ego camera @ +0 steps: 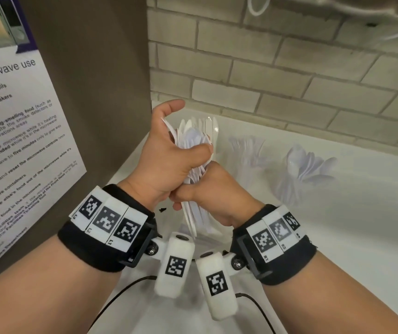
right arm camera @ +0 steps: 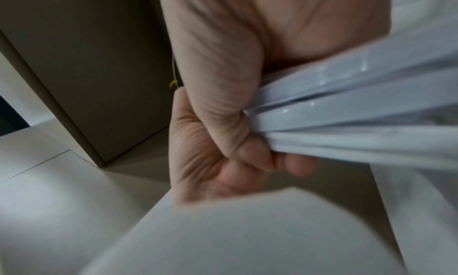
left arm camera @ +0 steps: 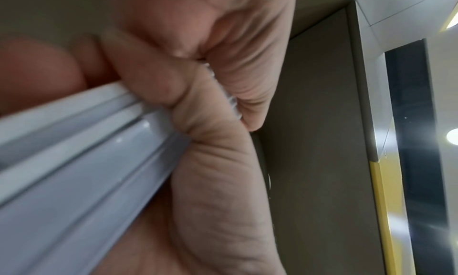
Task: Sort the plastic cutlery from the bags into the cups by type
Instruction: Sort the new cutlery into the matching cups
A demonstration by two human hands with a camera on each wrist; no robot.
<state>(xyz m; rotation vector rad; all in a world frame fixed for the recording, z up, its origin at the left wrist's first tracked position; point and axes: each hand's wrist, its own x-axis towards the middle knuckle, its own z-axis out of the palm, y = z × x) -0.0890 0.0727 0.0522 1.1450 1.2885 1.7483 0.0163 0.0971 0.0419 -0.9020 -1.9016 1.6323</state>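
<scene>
A thick bundle of white plastic cutlery [ego camera: 191,135] stands upright between both hands above the white counter [ego camera: 361,225]. My left hand [ego camera: 169,157] grips its upper part with the thumb raised. My right hand [ego camera: 211,191] grips the handles just below. The left wrist view shows curled fingers [left arm camera: 210,107] round white handles [left arm camera: 74,152]. In the right wrist view fingers [right arm camera: 218,122] clamp the handles [right arm camera: 347,111]. Two clear cups stand to the right, one with forks [ego camera: 246,150] and one with spoons [ego camera: 306,165]. What type of cutlery the bundle holds is unclear.
A brown cabinet side [ego camera: 101,92] with a microwave-use poster [ego camera: 17,141] stands close on the left. A pale brick wall [ego camera: 277,68] closes the back of the counter. Black cables [ego camera: 121,292] run along the near edge below my wrists.
</scene>
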